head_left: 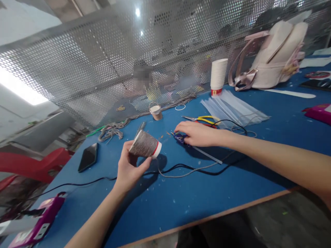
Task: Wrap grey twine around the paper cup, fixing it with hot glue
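My left hand grips a paper cup wound with grey cord, tilted on its side above the table. The cup's white rim and a red band show at its right end. A loose strand of cord trails from the cup to the right across the table. My right hand is closed on a dark blue hot glue gun, nozzle pointing left. A clear glue stick sticks out behind it. Just beyond my right hand lie yellow-handled pliers and something with orange-red handles, partly hidden.
On the blue table are clear plastic strips, stacked paper cups, a small cup, a grey cord bundle and a phone. A black cable crosses it. A backpack stands beside a perforated metal screen.
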Demonstrator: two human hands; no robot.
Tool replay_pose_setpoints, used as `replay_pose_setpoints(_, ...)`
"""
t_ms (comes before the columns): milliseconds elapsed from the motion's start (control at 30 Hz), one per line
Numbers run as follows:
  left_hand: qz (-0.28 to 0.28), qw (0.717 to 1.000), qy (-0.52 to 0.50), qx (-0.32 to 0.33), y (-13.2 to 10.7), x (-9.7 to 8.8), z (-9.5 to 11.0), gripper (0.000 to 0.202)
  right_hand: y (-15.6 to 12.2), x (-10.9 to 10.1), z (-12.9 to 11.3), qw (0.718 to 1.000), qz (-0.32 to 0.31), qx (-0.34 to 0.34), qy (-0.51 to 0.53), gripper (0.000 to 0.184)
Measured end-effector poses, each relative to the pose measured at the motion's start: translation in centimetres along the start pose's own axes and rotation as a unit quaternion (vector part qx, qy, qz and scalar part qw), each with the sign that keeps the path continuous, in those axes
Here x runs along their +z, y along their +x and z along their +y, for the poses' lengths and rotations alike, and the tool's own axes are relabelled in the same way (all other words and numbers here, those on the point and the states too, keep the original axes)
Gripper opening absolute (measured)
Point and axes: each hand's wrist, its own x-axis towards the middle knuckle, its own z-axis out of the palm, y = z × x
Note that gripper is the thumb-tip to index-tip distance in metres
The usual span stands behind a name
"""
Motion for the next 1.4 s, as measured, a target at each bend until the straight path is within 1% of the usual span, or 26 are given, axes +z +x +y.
replay_pose_setpoints(33,0.004,1.0,0.004,0.01,-0.1,0.1,-0.1,0.038,0.0,0.3,-1.4,0.992,0.01,0.035,0.118,0.037)
replay_pose_setpoints(67,0.011,1.0,0.009,0.017,-0.2,0.2,-0.1,0.037,0.0,0.8,-3.0,0.966,0.015,0.083,0.245,0.035)
replay_pose_setpoints(133,0.024,0.999,0.022,0.022,-0.5,0.3,-0.2,0.037,-0.1,2.0,-5.8,0.885,0.009,0.148,0.441,0.03)
replay_pose_setpoints(167,0.03,0.999,0.031,0.023,-0.6,0.3,-0.2,0.038,-0.2,2.6,-6.9,0.835,0.0,0.159,0.526,0.028)
replay_pose_setpoints(233,0.042,0.997,0.051,0.028,-0.9,0.3,-0.1,0.037,-0.5,3.8,-8.4,0.739,-0.018,0.189,0.647,0.023)
replay_pose_setpoints(267,0.047,0.997,0.061,0.032,-1.1,0.3,-0.1,0.037,-0.6,4.1,-8.8,0.701,-0.029,0.2,0.684,0.02)
replay_pose_setpoints(300,0.05,0.996,0.07,0.035,-1.2,0.3,0.0,0.037,-0.7,4.4,-9.0,0.677,-0.038,0.212,0.704,0.018)
replay_pose_setpoints(333,0.052,0.995,0.078,0.035,-1.2,0.3,0.0,0.036,-0.8,4.5,-9.0,0.666,-0.042,0.224,0.71,0.016)
replay_pose_setpoints(367,0.053,0.994,0.085,0.031,-1.3,0.3,0.1,0.036,-0.9,4.5,-8.8,0.67,-0.04,0.235,0.703,0.017)
replay_pose_setpoints(400,0.053,0.994,0.091,0.024,-1.3,0.3,0.2,0.036,-1.0,4.4,-8.6,0.69,-0.032,0.244,0.68,0.018)
replay_pose_setpoints(433,0.05,0.994,0.098,0.012,-1.3,0.3,0.3,0.036,-1.1,4.3,-8.4,0.724,-0.021,0.247,0.644,0.019)
replay_pose_setpoints(467,0.044,0.994,0.103,-0.003,-1.2,0.4,0.4,0.036,-1.3,4.1,-8.1,0.769,-0.005,0.236,0.594,0.019)
replay_pose_setpoints(500,0.038,0.993,0.106,-0.021,-1.2,0.5,0.6,0.036,-1.5,4.0,-7.9,0.82,0.014,0.208,0.532,0.018)
replay_pose_setpoints(533,0.028,0.993,0.105,-0.041,-1.1,0.6,0.8,0.037,-1.7,3.8,-7.6,0.872,0.036,0.166,0.458,0.013)
replay_pose_setpoints(567,0.017,0.993,0.1,-0.064,-1.1,0.7,1.0,0.037,-1.9,3.8,-7.4,0.917,0.062,0.116,0.378,0.009)
replay_pose_setpoints(600,0.005,0.992,0.094,-0.088,-1.1,0.8,1.2,0.037,-2.1,3.7,-7.1,0.948,0.089,0.066,0.299,0.005)
replay_pose_setpoints(633,-0.006,0.99,0.089,-0.111,-1.1,0.9,1.4,0.038,-2.3,3.7,-6.9,0.966,0.115,0.021,0.23,0.004)
replay_pose_setpoints(667,-0.017,0.987,0.087,-0.134,-1.0,1.0,1.7,0.037,-2.4,3.8,-6.7,0.976,0.133,-0.012,0.172,0.007)
replay_pose_setpoints(700,-0.028,0.983,0.089,-0.156,-1.0,1.1,1.9,0.037,-2.5,3.9,-6.4,0.981,0.143,-0.037,0.128,0.009)
replay_pose_setpoints(767,-0.045,0.975,0.105,-0.19,-1.1,1.2,2.3,0.035,-2.5,4.2,-6.0,0.983,0.158,-0.064,0.072,0.013)
replay_pose_setpoints(867,-0.064,0.967,0.128,-0.212,-1.0,1.3,2.8,0.032,-2.3,4.4,-5.7,0.982,0.173,-0.07,0.032,0.015)
replay_pose_setpoints(1067,-0.101,0.959,0.132,-0.229,-1.0,1.4,2.8,0.031,-2.0,4.5,-5.6,0.978,0.195,-0.067,0.033,0.011)
replay_pose_setpoints(1233,-0.1,0.958,0.118,-0.24,-1.1,1.2,2.5,0.031,-2.1,4.6,-5.5,0.976,0.203,-0.044,0.059,0.012)
replay_pose_setpoints(1400,-0.093,0.959,0.125,-0.235,-1.0,1.3,3.0,0.03,-2.1,4.4,-5.9,0.978,0.192,-0.028,0.074,0.01)
